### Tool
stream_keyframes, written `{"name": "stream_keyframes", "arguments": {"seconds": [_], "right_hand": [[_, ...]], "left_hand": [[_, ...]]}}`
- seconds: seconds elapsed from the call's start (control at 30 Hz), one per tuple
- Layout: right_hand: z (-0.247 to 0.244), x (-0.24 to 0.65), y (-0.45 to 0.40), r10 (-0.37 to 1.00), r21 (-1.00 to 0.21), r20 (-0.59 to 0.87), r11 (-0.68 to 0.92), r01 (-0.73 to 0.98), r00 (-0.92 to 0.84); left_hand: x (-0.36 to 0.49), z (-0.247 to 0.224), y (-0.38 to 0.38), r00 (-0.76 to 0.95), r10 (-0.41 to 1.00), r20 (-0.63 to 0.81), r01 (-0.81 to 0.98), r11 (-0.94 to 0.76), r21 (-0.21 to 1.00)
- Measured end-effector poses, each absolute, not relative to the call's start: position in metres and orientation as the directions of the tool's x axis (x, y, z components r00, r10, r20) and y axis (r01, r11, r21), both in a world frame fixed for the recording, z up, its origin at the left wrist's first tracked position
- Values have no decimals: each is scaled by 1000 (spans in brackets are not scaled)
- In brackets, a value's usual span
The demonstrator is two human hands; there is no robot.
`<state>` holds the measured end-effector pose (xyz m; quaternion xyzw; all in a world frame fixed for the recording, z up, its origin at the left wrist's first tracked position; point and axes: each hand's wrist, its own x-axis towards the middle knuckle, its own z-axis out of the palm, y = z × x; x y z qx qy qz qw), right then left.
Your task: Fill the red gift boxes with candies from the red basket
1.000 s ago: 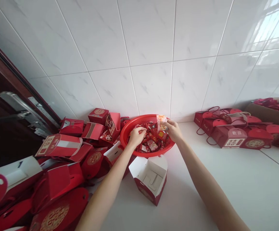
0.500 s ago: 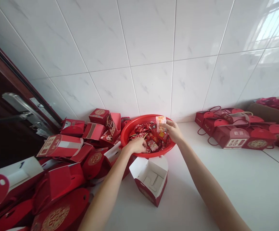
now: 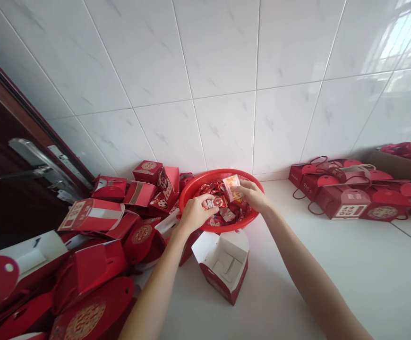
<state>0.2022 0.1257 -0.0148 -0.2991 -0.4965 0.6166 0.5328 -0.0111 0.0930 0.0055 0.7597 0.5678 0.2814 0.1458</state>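
Observation:
A red plastic basket (image 3: 187,193) full of small wrapped sweets stands against the tiled wall. Over its left part, my left hand (image 3: 195,212) pinches a red-and-white wrapped candy (image 3: 215,202) between thumb and fingers. My right hand (image 3: 253,194), at the basket's right side, grips a pale pink-and-orange packet (image 3: 231,188) by its edge. The two held pieces are close together above the other sweets. In front of the basket is an open red gift box (image 3: 223,264), its white inside showing with nothing in it.
Many red gift boxes (image 3: 88,264) lie heaped on the left, some open. Closed boxes with cord handles (image 3: 347,198) stand in a group on the right. Behind them a cardboard carton (image 3: 397,163) holds red items. A dark door with a metal handle (image 3: 31,172) is at far left.
My left hand has come up out of the sweets with a red-and-white candy. My right hand has brought its pale packet slightly left and lower, over the basket.

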Motion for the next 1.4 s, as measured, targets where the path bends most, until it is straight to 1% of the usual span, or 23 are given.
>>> {"name": "stream_keyframes", "arguments": {"seconds": [0.1, 0.17, 0.27, 0.4, 0.47, 0.53, 0.63, 0.73, 0.9, 1.0, 1.1, 1.17, 1.23, 1.4], "right_hand": [[-11, 195, 120, 926, -944, 142, 21, -329, -348], [-10, 190, 117, 917, -946, 146, 19, -324, -372], [-11, 185, 116, 926, -940, 161, 38, -339, -342], [-15, 182, 117, 949, -917, 166, 49, -395, -268], [-16, 182, 117, 955, -907, 169, 54, -418, -244], [-16, 182, 118, 959, -905, 169, 61, -420, -226], [-18, 182, 118, 964, -913, 159, 62, -403, -213], [-20, 181, 119, 970, -923, 148, 65, -379, -193], [-21, 181, 120, 979, -933, 117, 51, -356, -165], [-21, 181, 119, 980, -936, 115, 52, -348, -164], [-21, 181, 119, 980, -936, 114, 51, -348, -163], [-21, 181, 119, 981, -936, 114, 53, -348, -156], [-21, 182, 119, 982, -935, 113, 54, -351, -150], [-16, 183, 118, 982, -929, 106, 43, -366, -154]], "left_hand": [[-7, 5, 91, 143, 930, 338, 727, -330, 602], [-4, 4, 90, 110, 924, 365, 697, -334, 635], [-2, 3, 89, 90, 922, 377, 636, -344, 690], [-7, 1, 93, 98, 937, 335, 457, -341, 821], [-12, 2, 97, 37, 945, 324, 386, -312, 868], [-20, 3, 101, -39, 951, 308, 397, -268, 878], [-33, 4, 108, -67, 958, 279, 518, -206, 830], [-41, 2, 114, -19, 973, 231, 625, -169, 762], [-37, -1, 119, 42, 987, 152, 807, -124, 577], [-28, -3, 120, 74, 992, 101, 870, -114, 479], [-21, -5, 121, 85, 996, 37, 906, -93, 413], [-19, -4, 121, 86, 996, 13, 916, -84, 393], [-17, -2, 118, 96, 995, 17, 911, -95, 401], [-23, 10, 104, 126, 987, 96, 853, -157, 497]]}}
